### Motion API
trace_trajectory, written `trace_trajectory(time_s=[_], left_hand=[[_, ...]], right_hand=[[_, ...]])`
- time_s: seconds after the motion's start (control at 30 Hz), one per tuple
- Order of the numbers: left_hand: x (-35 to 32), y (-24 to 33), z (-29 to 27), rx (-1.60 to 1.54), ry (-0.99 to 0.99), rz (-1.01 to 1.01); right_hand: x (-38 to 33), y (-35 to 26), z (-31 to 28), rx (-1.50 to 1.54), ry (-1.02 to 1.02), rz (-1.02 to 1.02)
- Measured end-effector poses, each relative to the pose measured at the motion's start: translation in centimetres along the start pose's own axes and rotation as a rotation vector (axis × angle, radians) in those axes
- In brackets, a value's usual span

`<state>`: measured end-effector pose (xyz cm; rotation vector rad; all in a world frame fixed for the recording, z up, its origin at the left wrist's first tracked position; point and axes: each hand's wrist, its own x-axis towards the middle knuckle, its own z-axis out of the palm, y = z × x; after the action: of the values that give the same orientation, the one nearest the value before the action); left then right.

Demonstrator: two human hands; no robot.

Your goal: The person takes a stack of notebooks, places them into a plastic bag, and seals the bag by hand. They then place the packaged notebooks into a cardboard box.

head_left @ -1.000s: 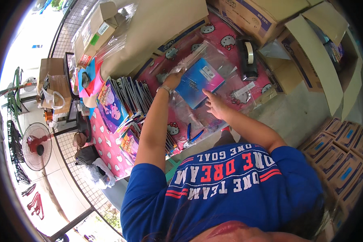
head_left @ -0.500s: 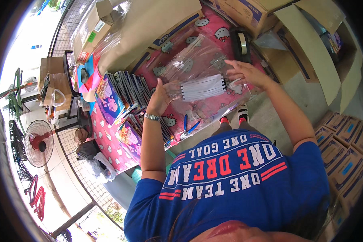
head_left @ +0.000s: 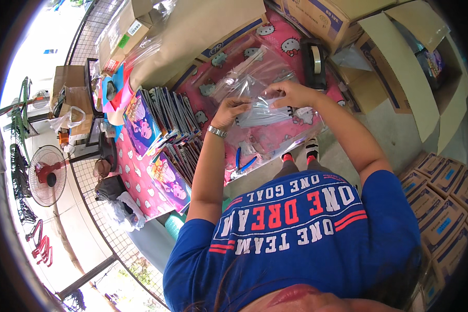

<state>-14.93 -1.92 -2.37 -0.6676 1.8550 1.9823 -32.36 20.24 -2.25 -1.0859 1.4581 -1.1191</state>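
Observation:
A spiral-bound stack of white sheets (head_left: 265, 119) with black coils at its ends lies on the pink table. Crumpled clear plastic film (head_left: 255, 83) is drawn over its far side; whether it is a bag or a loose sheet I cannot tell. At the stack's left end my left hand (head_left: 233, 111) pinches the film between thumb and fingers. My right hand (head_left: 292, 95) reaches over the right end, its fingers closed on the film too. Part of the stack is hidden under the film and my right hand. Blue-handled pliers (head_left: 246, 161) lie near the table's front edge.
Spiral notebooks (head_left: 166, 117) with colourful covers are piled to the left. A black tape dispenser (head_left: 314, 63) sits at the back right. Open cardboard boxes (head_left: 400, 67) stand to the right, with stacked cartons (head_left: 442, 203) on the floor. A fan (head_left: 48, 174) is at far left.
Both hands have come inward over the stack from its two sides. Their fingers, spread before, are now closed on the clear plastic film, which is bunched up above the stack.

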Motion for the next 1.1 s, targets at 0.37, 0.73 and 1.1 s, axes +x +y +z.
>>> trace_trajectory(time_s=[0.37, 0.73, 1.1], left_hand=[[-0.9, 0.0, -0.1, -0.075, 0.097, 0.034], [-0.8, 1.3, 4.3, 0.931, 0.615, 0.667], [-7.7, 3.4, 4.8, 1.144, 0.293, 0.745]], right_hand=[[0.6, -0.1, -0.6, 0.242, -0.045, 0.053], [2.1, -1.1, 1.2, -0.357, 0.218, -0.255], [-4.9, -4.4, 2.2, -0.711, 0.168, -0.486]])
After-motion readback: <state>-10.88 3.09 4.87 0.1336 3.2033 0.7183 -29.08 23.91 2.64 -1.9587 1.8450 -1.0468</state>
